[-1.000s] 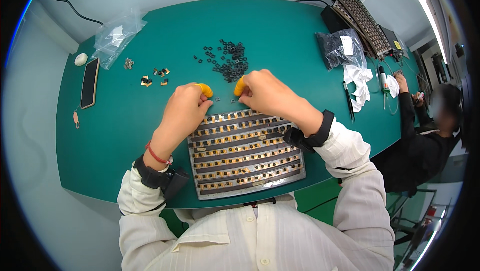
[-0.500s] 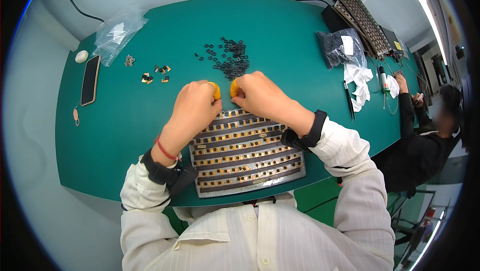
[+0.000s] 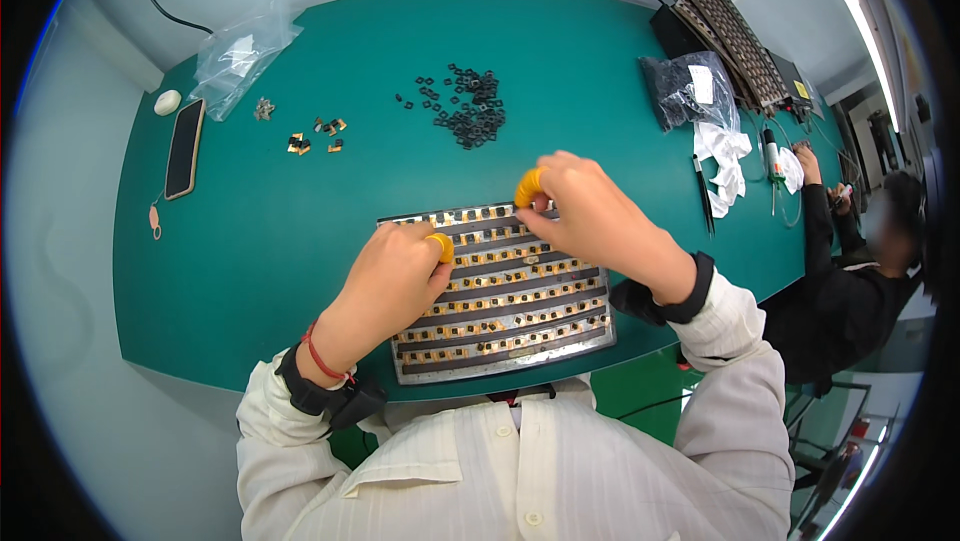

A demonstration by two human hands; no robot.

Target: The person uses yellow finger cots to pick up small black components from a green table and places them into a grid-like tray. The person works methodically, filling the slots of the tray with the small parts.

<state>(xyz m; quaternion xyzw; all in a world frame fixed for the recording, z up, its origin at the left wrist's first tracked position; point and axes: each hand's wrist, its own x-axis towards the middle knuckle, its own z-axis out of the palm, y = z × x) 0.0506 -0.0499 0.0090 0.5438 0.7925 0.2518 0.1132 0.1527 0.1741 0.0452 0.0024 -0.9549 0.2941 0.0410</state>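
A flat metal tray (image 3: 430, 375) lies in front of me, with several rows of small black-and-gold parts set between dark strips. My left hand (image 3: 392, 271) is over its upper left part, the fingers curled in and a yellow finger cot on one fingertip. At the tray's far edge, right of the middle, my right hand (image 3: 590, 203) is closed in a pinch, also with a yellow cot. Whatever is between the fingers of either hand is too small or hidden to make out. Beyond the tray lies a loose pile of small black square pieces (image 3: 475, 119).
To the left are small gold-and-black parts (image 3: 300, 144), a little silvery heap (image 3: 264, 109), a clear plastic bag (image 3: 235, 66) and a phone (image 3: 184, 151). A bag of black pieces (image 3: 685, 91), white tissue (image 3: 725, 161) and tweezers (image 3: 704, 193) lie right. Another person (image 3: 850, 291) sits at the right edge.
Both hands have come away from near the black pile and moved apart. The left has drawn back over the tray's left side; the right has shifted right along its far edge.
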